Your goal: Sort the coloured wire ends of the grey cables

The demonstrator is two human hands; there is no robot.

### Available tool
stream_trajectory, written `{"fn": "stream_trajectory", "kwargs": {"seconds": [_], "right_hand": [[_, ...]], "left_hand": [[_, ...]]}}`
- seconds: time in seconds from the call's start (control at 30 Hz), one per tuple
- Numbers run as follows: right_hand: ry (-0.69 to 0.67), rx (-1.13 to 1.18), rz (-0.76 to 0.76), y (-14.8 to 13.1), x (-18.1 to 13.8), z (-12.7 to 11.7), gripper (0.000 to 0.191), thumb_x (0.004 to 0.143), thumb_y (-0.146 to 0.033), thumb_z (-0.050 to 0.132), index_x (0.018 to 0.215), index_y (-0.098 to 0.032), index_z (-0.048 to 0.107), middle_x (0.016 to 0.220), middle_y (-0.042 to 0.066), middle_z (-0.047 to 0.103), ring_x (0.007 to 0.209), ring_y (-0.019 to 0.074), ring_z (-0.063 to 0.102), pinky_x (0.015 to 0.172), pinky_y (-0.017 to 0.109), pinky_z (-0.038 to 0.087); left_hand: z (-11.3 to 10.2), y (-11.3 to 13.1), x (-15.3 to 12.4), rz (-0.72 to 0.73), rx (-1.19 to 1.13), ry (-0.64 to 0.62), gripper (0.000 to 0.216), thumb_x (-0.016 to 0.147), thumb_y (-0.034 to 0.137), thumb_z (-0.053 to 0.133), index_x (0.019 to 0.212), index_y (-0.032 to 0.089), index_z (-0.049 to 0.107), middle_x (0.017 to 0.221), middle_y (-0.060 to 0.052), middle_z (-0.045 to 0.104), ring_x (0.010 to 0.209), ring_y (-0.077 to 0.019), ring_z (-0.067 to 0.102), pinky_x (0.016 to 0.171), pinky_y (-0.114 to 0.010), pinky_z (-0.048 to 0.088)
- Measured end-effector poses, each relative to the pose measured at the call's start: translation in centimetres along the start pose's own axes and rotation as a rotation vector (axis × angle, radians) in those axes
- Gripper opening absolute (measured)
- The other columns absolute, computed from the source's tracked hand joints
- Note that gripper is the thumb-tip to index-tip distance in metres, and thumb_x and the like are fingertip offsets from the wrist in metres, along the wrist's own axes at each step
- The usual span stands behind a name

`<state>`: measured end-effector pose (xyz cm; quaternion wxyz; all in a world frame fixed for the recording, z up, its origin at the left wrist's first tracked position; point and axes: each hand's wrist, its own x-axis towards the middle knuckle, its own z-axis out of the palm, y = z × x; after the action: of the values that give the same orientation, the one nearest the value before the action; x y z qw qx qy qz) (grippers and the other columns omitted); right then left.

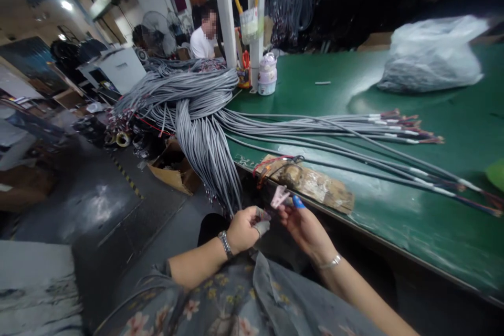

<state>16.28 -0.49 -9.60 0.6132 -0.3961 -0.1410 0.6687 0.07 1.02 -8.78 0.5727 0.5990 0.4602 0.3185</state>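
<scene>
My left hand point(244, 230) is closed in front of my body, below the hanging end of the grey cable bundle point(210, 152). Its fingers curl together with coverings on some fingertips; what they hold, if anything, is too small to make out. To its right, my right hand point(305, 228) has a blue cover on the thumb. A small pale pink clothespin point(279, 197) sits at its thumb and fingertips, pinched there at the table's edge. Just beyond lies a worn wooden board point(315, 184) with clear tape, and a red and black wire over its left end.
Grey cables with white-wrapped, stripped ends point(394, 128) stretch across the green table point(413, 236). A plastic bag point(433, 55) and lilac container point(267, 74) stand farther back. A cardboard box point(173, 168) is on the floor at left. A person point(202, 42) sits beyond the pillar.
</scene>
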Motion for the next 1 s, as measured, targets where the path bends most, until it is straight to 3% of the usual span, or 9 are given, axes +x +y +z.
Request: {"fn": "stream_trajectory", "kwargs": {"seconds": [0.1,0.2,0.3,0.43,0.57,0.7,0.87,1.0], "right_hand": [[-0.012,-0.154,-0.062,-0.5,-0.8,-0.7,0.039,0.059,-0.05,0.082,0.059,-0.018,0.06,0.049,-0.004,0.048,0.039,0.0051,0.03,0.035,0.019,0.024],[-0.021,-0.258,-0.065,-0.9,-1.8,-1.5,0.039,0.059,-0.053,0.08,0.062,-0.018,0.063,0.042,-0.008,0.036,0.038,0.005,0.024,0.035,0.019,0.019],[0.027,-0.345,-0.105,-1.4,-2.7,-2.2,0.039,0.057,-0.056,0.08,0.062,-0.02,0.066,0.042,-0.006,0.038,0.038,0.0075,0.03,0.036,0.022,0.028],[0.091,-0.448,-0.126,-2.6,-4.3,-2.4,0.033,0.052,-0.051,0.083,0.07,-0.024,0.072,0.058,0.001,0.06,0.054,0.016,0.055,0.049,0.028,0.045],[0.091,-0.437,-0.154,-4.1,-6.0,-1.6,0.035,0.045,-0.049,0.086,0.065,-0.024,0.071,0.051,-0.001,0.052,0.047,0.0113,0.045,0.044,0.024,0.04],[0.155,-0.494,-0.159,-5.6,-6.8,-0.4,0.039,0.038,-0.046,0.088,0.066,-0.023,0.073,0.058,0.002,0.059,0.045,0.0096,0.042,0.039,0.022,0.036],[0.118,-0.736,-0.303,-7.4,-7.0,1.0,0.042,0.043,-0.06,0.082,0.064,-0.024,0.075,0.061,0.007,0.065,0.059,0.0209,0.059,0.059,0.034,0.053],[0.012,-0.865,-0.369,-8.7,-6.9,3.3,0.046,0.049,-0.061,0.079,0.081,-0.027,0.077,0.089,0.011,0.074,0.087,0.0302,0.067,0.074,0.039,0.057]], "left_hand": [[-0.4,-0.9,0.6,-0.092,-0.041,-0.111,0.029,0.059,0.017,0.072,0.088,0.016,0.068,0.082,-0.006,0.07,0.062,-0.0109,0.059,0.055,-0.02,0.045],[-1.1,-1.1,0.7,-0.086,-0.084,-0.071,0.024,0.06,0.019,0.073,0.083,0.016,0.069,0.078,-0.005,0.07,0.062,-0.0112,0.059,0.058,-0.021,0.046],[-2.3,-1.1,0.3,-0.039,-0.082,0.017,0.017,0.063,0.026,0.073,0.077,0.016,0.07,0.073,-0.004,0.069,0.066,-0.0139,0.06,0.064,-0.025,0.048],[-4.4,-1.4,-0.9,-0.065,-0.027,0.14,0.014,0.068,0.03,0.066,0.069,0.016,0.07,0.065,-0.003,0.069,0.062,-0.0143,0.059,0.061,-0.025,0.046],[-7.1,-1.4,-2.4,-0.094,-0.094,0.288,0.018,0.067,0.033,0.067,0.063,0.015,0.065,0.06,-0.003,0.067,0.057,-0.0136,0.059,0.059,-0.024,0.045],[-10.1,-1.0,-4.0,-0.089,-0.192,0.444,0.028,0.067,0.04,0.068,0.081,0.016,0.064,0.049,0.001,0.062,0.046,-0.0134,0.056,0.055,-0.026,0.045],[-13.0,-1.5,-5.0,-0.116,-0.15,0.551,0.029,0.067,0.038,0.067,0.085,0.016,0.064,0.033,0.008,0.046,0.045,-0.0159,0.058,0.055,-0.025,0.043],[-14.2,-2.3,-5.1,-0.091,-0.108,0.569,0.025,0.067,0.038,0.066,0.078,0.016,0.065,0.037,0.005,0.05,0.053,-0.018,0.062,0.06,-0.027,0.045]]}}
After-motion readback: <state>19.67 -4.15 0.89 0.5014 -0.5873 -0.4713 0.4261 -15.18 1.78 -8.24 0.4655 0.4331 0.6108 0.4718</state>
